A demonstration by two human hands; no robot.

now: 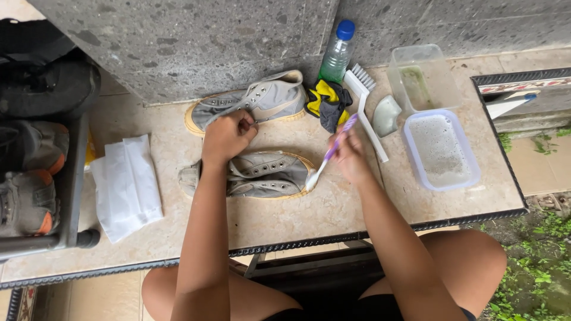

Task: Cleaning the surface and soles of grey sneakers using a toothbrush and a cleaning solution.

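Note:
Two grey canvas sneakers lie on a tiled ledge. The near sneaker lies on its side in front of me. My left hand presses on its upper edge, fingers curled, holding it down. My right hand grips a purple and white toothbrush, whose bristle head touches the sneaker's yellowish sole at the toe end. The far sneaker leans against the stone wall behind my left hand.
A white scrub brush, a yellow and dark cloth, a blue-capped bottle, a clear tub, a soapy-water tray and a soap piece sit right. White cloth lies left, beside a rack of shoes.

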